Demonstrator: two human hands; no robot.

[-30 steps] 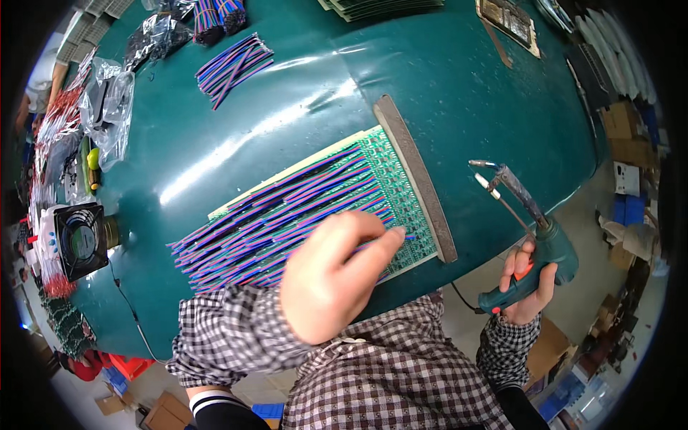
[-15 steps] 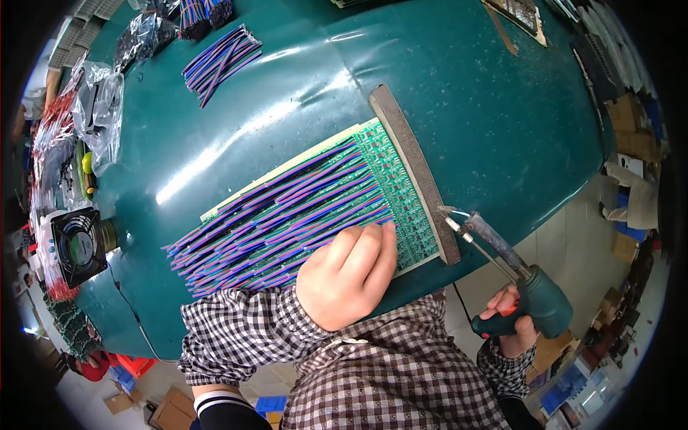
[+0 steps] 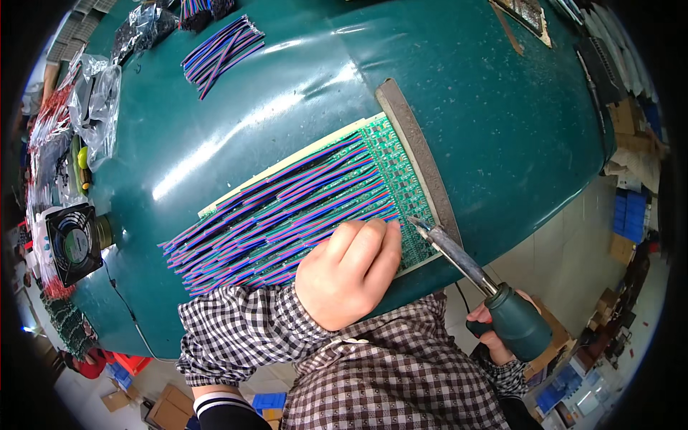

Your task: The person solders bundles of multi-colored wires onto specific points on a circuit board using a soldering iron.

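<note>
A green circuit board panel (image 3: 393, 161) lies on the table, rows of small parts along its right end. Bundles of blue, red and black ribbon wires (image 3: 287, 211) stretch leftward across it. My left hand (image 3: 350, 276) rests over the lower bundles, closed, its thumb and forefinger pinching a wire at the row of wire ends; the fingertips partly hide it. My right hand (image 3: 493, 337) grips a dark green soldering gun (image 3: 522, 326), whose handle hides most of the fingers. The gun's tip is over the board, just right of my left fingertips. A brown bar (image 3: 418, 154) lies along the board's right edge.
Loose ribbon wires (image 3: 221, 51) lie at the far left of the green table (image 3: 516, 122). A black fan (image 3: 74, 244) stands at the left edge, by plastic bags (image 3: 97, 115) and red-and-white wires. A framed tray (image 3: 527, 20) sits at the far right.
The soldering gun has swung left, its tip moving from beyond the brown bar to over the board near my left fingers. My left hand keeps its pinch almost in place.
</note>
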